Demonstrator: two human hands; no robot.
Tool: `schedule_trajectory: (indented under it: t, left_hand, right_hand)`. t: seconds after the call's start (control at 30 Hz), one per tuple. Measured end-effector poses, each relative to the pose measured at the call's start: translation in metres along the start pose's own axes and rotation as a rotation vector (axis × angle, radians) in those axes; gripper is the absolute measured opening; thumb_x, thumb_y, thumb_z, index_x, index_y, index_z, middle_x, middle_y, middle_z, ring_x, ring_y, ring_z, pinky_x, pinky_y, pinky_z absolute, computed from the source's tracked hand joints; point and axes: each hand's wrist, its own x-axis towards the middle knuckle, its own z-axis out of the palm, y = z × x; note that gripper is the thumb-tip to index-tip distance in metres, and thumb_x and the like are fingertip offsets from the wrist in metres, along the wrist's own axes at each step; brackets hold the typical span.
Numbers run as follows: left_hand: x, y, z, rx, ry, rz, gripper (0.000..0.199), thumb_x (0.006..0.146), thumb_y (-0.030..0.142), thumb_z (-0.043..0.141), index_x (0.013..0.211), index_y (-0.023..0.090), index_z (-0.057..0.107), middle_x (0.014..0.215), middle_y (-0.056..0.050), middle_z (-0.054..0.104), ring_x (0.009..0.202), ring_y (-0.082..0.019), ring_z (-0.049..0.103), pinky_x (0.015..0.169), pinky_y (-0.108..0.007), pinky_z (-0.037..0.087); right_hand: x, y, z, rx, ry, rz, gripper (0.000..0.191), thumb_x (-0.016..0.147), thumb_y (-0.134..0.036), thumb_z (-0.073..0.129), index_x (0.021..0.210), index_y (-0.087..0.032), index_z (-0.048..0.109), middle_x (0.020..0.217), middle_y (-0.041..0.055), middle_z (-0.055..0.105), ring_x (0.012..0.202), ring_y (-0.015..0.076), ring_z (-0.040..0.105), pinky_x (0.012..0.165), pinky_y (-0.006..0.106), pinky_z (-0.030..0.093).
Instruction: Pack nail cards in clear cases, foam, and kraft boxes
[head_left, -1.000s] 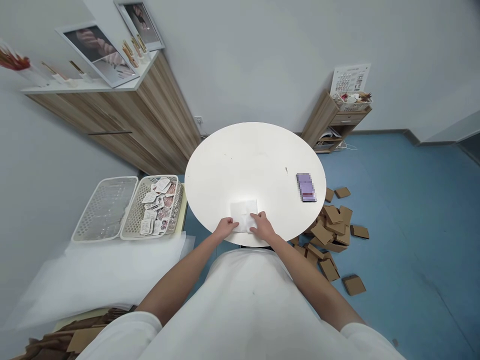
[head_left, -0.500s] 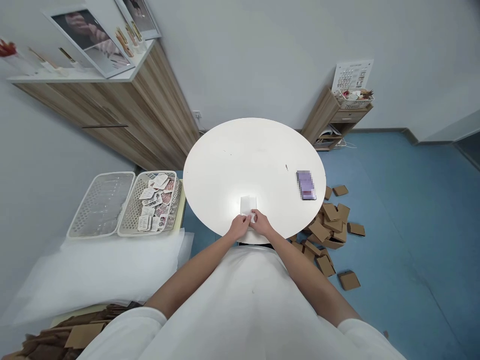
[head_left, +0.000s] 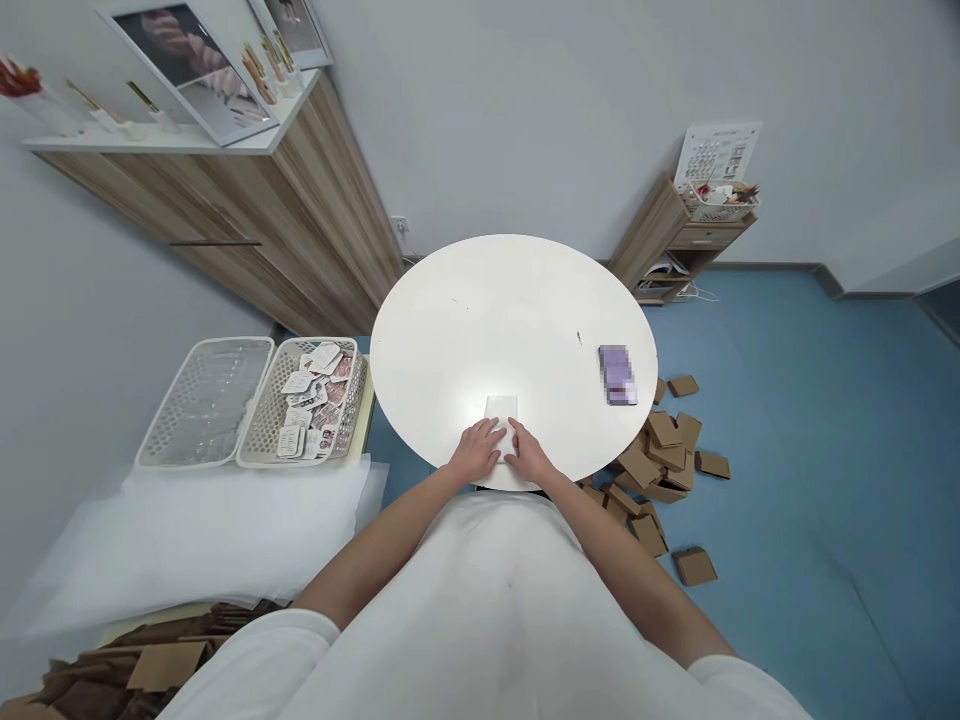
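Observation:
A small white rectangular packet (head_left: pixel 502 407), perhaps folded sheet material, lies flat at the near edge of the white oval table (head_left: pixel 510 300). My left hand (head_left: pixel 477 450) rests on its left side with the fingers spread across it. On the opposite side, my right hand (head_left: pixel 528 454) touches the packet with its fingers stretched out and apart. Both hands cover part of the packet, so its near half is partly hidden. What is inside it, if anything, I cannot make out.
A pixelated purple phone-like object (head_left: pixel 618 376) lies at the table's right. Brown cardboard boxes (head_left: pixel 664 450) are heaped on the floor to the right. At left stand a basket of small printed cards (head_left: pixel 307 400), another basket (head_left: pixel 206 400) and stacked white sheets (head_left: pixel 225 530).
The white packet now lies flatter and narrower. My fingers, pinched together at its near edge before, have spread out over it. The camera view has shifted slightly.

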Motion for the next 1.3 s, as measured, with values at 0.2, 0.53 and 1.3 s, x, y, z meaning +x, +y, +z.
schedule_trajectory:
  t: [0.2,0.53,1.3]
  left_hand:
    - [0.009,0.002,-0.009,0.003,-0.096,-0.047,0.047,0.073,0.022,0.046,0.119,0.026,0.040,0.132,-0.005,0.037,0.122,-0.026,0.028,0.096,-0.045,0.026]
    - [0.015,0.010,-0.014,-0.232,-0.168,-0.226,0.037,0.067,0.023,0.045,0.104,0.023,0.047,0.108,-0.004,0.054,0.105,-0.022,0.046,0.089,-0.037,0.035]
    - [0.026,0.013,0.006,-0.337,0.078,-0.611,0.038,0.080,0.034,0.043,0.116,0.020,0.039,0.092,-0.005,0.061,0.088,-0.021,0.057,0.076,-0.034,0.041]
  right_hand:
    - [-0.004,-0.015,-0.012,-0.514,-0.040,-0.181,0.092,0.055,-0.035,0.072,0.131,-0.023,0.021,0.129,0.0135,0.032,0.110,0.0295,0.038,0.082,0.040,0.038]
    - [-0.005,-0.016,-0.009,-0.690,-0.166,-0.223,0.054,0.067,-0.028,0.058,0.114,-0.012,0.037,0.101,0.0126,0.047,0.079,0.0213,0.053,0.063,0.031,0.043]
    - [0.025,-0.006,-0.043,-0.173,0.107,0.035,0.047,0.080,-0.032,0.041,0.124,-0.018,0.031,0.120,0.0128,0.039,0.098,0.0211,0.049,0.079,0.034,0.042]
